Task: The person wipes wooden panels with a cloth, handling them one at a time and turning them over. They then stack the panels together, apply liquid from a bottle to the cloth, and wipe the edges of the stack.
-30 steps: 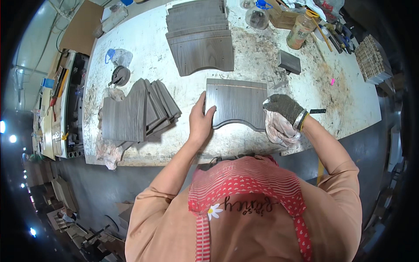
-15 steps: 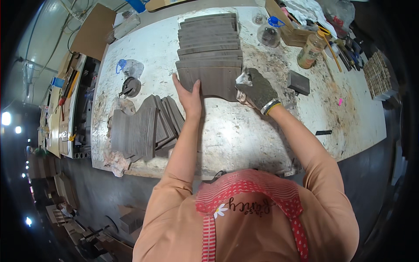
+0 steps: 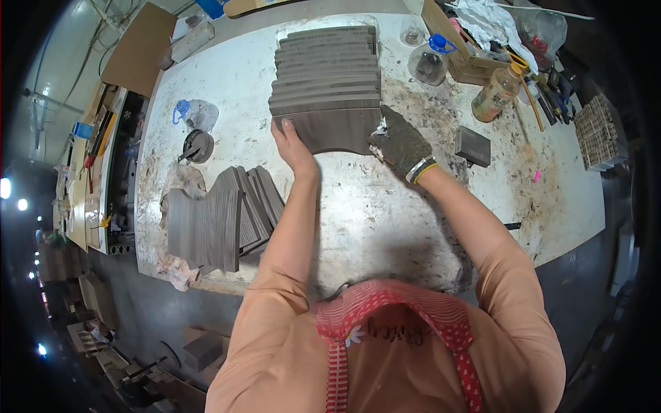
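Observation:
Grey wood-grain boards (image 3: pixel 327 72) lie overlapped in a stepped row at the far middle of the worktable. My bare left hand (image 3: pixel 295 148) grips the left end of the nearest board (image 3: pixel 337 129), thumb on its face and the other fingers round the edge. This board has a curved notch in its near edge. At its right end is my right hand (image 3: pixel 403 142), in a dark grey glove. Its fingers are closed on a crumpled white cloth (image 3: pixel 381 129), pressed against the board's edge. The cloth is mostly hidden by the glove.
More notched boards (image 3: pixel 206 224) stand in a leaning stack at the left front of the worktable (image 3: pixel 358 227). Behind them are a dark round tin (image 3: pixel 198 146) and a clear jug (image 3: pixel 200 113). Rightward sit a dark block (image 3: pixel 473 146), a bottle (image 3: pixel 496 95) and a cardboard box (image 3: pixel 468 62).
My left hand has slid toward the nearest board's left corner, its thumb now closer to the edge. My right hand has shifted slightly at the right end, and less of the white cloth shows.

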A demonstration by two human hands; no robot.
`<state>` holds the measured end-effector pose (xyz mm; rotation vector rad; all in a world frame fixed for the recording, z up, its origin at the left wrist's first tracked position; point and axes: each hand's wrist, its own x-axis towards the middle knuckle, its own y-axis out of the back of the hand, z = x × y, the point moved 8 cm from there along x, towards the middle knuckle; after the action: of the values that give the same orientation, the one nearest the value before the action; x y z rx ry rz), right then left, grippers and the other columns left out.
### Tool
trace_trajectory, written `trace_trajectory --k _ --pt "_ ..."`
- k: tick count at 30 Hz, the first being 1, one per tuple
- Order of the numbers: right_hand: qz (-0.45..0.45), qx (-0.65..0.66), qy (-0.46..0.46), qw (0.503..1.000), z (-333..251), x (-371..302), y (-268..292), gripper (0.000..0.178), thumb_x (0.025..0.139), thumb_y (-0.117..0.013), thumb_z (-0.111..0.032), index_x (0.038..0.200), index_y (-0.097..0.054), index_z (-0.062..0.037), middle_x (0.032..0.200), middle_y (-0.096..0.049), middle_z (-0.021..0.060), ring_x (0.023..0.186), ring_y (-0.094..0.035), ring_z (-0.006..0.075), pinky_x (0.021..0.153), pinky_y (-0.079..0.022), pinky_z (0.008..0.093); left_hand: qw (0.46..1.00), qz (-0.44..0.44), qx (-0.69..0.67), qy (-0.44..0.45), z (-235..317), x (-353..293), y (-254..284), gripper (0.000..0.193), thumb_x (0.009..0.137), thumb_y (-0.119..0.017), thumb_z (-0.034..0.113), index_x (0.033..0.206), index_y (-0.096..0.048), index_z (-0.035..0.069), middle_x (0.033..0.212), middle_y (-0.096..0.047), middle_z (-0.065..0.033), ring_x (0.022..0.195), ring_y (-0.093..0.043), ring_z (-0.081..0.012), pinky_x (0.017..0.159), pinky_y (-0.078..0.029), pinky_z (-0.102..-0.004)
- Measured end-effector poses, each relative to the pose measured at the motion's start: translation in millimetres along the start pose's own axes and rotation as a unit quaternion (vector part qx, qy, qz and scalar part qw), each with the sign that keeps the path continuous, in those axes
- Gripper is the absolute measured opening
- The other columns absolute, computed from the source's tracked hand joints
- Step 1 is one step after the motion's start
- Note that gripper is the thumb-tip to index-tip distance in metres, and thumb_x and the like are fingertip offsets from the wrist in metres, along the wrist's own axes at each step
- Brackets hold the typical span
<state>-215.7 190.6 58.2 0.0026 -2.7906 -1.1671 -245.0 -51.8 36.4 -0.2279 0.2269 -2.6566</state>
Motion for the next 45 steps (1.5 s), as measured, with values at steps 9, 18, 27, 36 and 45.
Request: trace_trajectory --k 9,18,27,36,45 --pt "-0.047 0.118 -0.098 0.987 5.3 -42.9 34.1 0.050 0.084 -0.061 -0.027 0.128 -0.051 -0.0072 0.125 -0.055 0.0191 0.111 -0.055 0.0320 0.096 -0.043 0.0372 0.984 0.031 0.175 -0.017 6.7 -10.4 28.6 0.058 0.097 -0.045 0.029 0.139 -0.030 -0.007 0.144 -0.032 -0.0254 0.136 -0.030 -0.0324 0.111 -0.024 -0.0375" --pt "-0.034 0.097 -0.085 0.991 35.3 -147.0 58.3 0.040 0.082 -0.068 -0.018 0.116 -0.058 -0.0005 0.105 -0.065 0.0157 0.095 -0.060 0.0237 0.085 -0.046 0.0321 0.887 -0.284 0.239 -0.277 192.1 -130.6 43.7 0.037 0.082 -0.061 0.007 0.120 -0.058 0.004 0.135 -0.048 -0.0169 0.125 -0.047 -0.0328 0.101 -0.040 -0.0388" --pt "-0.137 0.125 -0.066 0.980 -17.4 -156.3 29.4 0.041 0.084 -0.066 -0.026 0.117 -0.057 -0.0023 0.108 -0.064 0.0198 0.100 -0.061 0.0293 0.088 -0.046 0.0351 0.931 -0.023 0.304 -0.201 256.1 -28.7 190.4 0.028 0.097 -0.051 0.020 0.118 -0.060 0.004 0.111 -0.064 -0.0059 0.102 -0.059 -0.0142 0.086 -0.043 -0.0271" --pt "-0.067 -0.056 -0.032 0.996 -9.0 -113.7 57.0 0.046 0.085 -0.061 -0.035 0.117 -0.058 -0.0023 0.105 -0.063 0.0184 0.095 -0.061 0.0298 0.087 -0.047 0.0370 0.924 -0.279 0.260 0.019 130.3 72.8 33.9 0.029 0.096 -0.051 0.022 0.119 -0.060 0.007 0.103 -0.067 -0.0028 0.091 -0.061 -0.0118 0.078 -0.045 -0.0260" --pt "0.083 -0.226 0.074 0.968 -56.4 -14.7 99.0 0.057 0.088 -0.052 -0.049 0.126 -0.054 -0.0069 0.129 -0.052 0.0198 0.121 -0.048 0.0335 0.102 -0.037 0.0418 0.883 -0.345 0.274 0.163 43.5 100.8 -8.8 0.039 0.096 -0.051 0.036 0.123 -0.056 0.009 0.109 -0.060 0.0010 0.087 -0.055 -0.0101 0.080 -0.048 -0.0294"
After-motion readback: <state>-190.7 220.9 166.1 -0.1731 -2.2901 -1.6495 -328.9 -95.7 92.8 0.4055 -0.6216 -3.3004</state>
